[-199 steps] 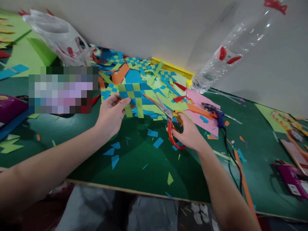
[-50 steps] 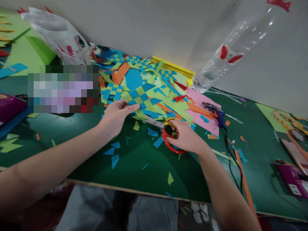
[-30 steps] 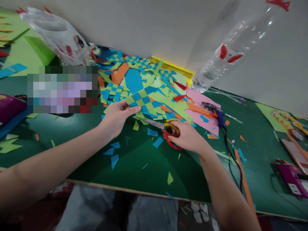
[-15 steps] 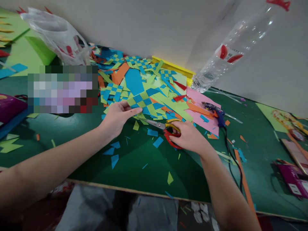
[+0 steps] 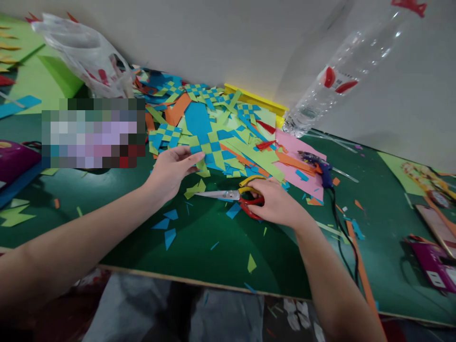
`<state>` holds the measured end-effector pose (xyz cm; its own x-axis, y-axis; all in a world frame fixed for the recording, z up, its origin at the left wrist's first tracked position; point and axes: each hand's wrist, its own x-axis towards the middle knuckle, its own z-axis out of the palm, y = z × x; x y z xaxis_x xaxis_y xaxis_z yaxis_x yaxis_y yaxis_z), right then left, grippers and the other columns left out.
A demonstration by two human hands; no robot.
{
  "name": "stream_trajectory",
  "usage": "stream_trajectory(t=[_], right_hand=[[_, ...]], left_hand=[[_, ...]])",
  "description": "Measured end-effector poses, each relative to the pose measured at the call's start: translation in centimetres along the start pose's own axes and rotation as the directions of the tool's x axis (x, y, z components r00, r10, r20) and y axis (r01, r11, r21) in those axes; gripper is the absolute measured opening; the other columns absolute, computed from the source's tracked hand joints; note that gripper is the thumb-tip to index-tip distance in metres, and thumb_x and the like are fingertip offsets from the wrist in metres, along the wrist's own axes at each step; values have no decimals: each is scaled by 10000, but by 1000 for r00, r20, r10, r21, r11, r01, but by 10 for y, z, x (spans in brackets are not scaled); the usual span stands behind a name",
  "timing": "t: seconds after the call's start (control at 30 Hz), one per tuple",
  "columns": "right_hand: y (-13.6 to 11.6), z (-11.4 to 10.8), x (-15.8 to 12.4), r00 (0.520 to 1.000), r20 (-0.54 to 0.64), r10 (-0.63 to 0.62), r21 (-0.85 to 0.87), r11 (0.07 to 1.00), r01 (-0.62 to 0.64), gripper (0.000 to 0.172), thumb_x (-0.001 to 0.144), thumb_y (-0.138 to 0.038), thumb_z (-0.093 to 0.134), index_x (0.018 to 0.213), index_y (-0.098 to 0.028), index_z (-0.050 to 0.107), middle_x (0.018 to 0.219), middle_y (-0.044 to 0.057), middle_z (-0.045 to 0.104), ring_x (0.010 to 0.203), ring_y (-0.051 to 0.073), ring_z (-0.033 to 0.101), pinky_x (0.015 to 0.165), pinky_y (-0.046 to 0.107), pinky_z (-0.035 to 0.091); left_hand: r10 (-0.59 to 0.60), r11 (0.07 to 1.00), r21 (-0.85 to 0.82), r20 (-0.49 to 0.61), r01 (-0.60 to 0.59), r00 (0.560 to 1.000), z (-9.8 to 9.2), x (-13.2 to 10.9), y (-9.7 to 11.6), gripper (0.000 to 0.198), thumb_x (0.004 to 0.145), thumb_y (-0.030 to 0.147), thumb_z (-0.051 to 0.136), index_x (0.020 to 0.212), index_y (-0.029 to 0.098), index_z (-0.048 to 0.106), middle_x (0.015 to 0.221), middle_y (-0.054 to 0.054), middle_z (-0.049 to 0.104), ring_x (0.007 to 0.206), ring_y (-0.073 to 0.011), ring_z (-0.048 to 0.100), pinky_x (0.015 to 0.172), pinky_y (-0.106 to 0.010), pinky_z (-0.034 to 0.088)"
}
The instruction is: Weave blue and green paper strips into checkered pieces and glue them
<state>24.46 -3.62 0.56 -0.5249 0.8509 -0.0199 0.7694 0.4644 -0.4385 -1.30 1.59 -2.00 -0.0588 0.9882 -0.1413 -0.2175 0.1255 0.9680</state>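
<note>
Between the thumb and fingers of my left hand [image 5: 171, 172] is a woven paper piece [image 5: 214, 148] in blue and green checks, held by its left side. My right hand [image 5: 276, 199] grips scissors [image 5: 228, 194] with one yellow and one red handle loop. Their blades look closed and point left, below the woven piece and apart from it. Beside the blade tips lies a small green paper scrap [image 5: 195, 189]. More woven checks [image 5: 166, 135] lie in the heap of cut paper behind my left hand.
A clear plastic bottle [image 5: 331, 80] leans at the back right. On pink paper [image 5: 288, 166] lies a blue glue gun [image 5: 325, 175] with a black cord. A plastic bag [image 5: 85, 52] stands at the back left. Paper scraps dot the green table [image 5: 213, 266]; a phone [image 5: 434, 225] is at right.
The woven piece has turned in my left hand. The scissors have dropped slightly away from it and moved left, their blades now lower. A green scrap by the tips has shifted.
</note>
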Motion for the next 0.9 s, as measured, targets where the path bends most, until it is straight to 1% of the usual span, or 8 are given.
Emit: stream_trajectory(t=[0.1,0.2,0.33,0.43,0.53,0.6,0.73,0.9], right_hand=[[-3,-3,-1,996,-86,25,42,999,-22,133,782,-286,604,863,-195,549,768,11,574,691,155,495,786,364,388],[-3,-5,-1,954,-279,110,131,989,-75,190,754,-268,615,923,-196,566,792,28,573,725,175,515,706,335,415],[9,-3,1,801,-517,300,324,935,-141,261,762,-326,630,981,-196,570,813,27,582,732,180,551,696,341,450],[23,0,3,699,-589,406,448,883,-136,241,796,-345,593,989,-202,570,815,23,587,737,180,565,708,352,468],[32,1,5,632,-616,470,519,846,-123,243,807,-345,580,1011,-214,569,827,18,589,747,179,569,717,359,482],[33,1,5,612,-624,486,543,833,-108,243,804,-347,589,1010,-221,566,818,11,579,737,173,568,714,359,489],[26,0,5,617,-638,461,536,841,-74,248,776,-304,614,1003,-220,564,800,3,560,720,165,566,722,361,496],[17,-1,4,617,-640,457,501,858,-117,362,752,-307,629,1090,-198,556,847,24,584,738,170,580,701,357,506]], left_hand=[[-12,1000,7,6,12,1000,0,0,1,188,679,270,811,712,162,661,715,6,637,684,-93,593,652,-229,514],[-30,1000,10,-6,30,1000,1,1,1,172,669,266,810,717,174,672,736,-10,652,680,-117,615,634,-245,525],[-99,995,26,23,98,995,2,0,1,146,732,298,758,800,181,702,801,-35,677,695,-140,652,658,-266,540],[-160,986,63,119,154,980,3,-1,2,211,778,373,716,834,170,710,791,-46,678,695,-140,655,681,-265,537],[-180,979,123,152,162,972,2,-1,0,270,776,446,705,809,178,704,758,-36,665,666,-133,631,666,-265,525],[-173,975,168,168,145,970,1,0,-3,279,769,465,706,814,189,705,758,-30,663,662,-132,620,657,-265,516],[-140,966,244,194,90,971,-2,0,-8,272,733,454,737,815,195,719,729,-21,654,660,-130,598,620,-242,483],[-32,910,408,236,-69,971,-5,-4,-6,246,738,432,717,738,186,715,611,5,593,553,-113,521,486,-225,387]])
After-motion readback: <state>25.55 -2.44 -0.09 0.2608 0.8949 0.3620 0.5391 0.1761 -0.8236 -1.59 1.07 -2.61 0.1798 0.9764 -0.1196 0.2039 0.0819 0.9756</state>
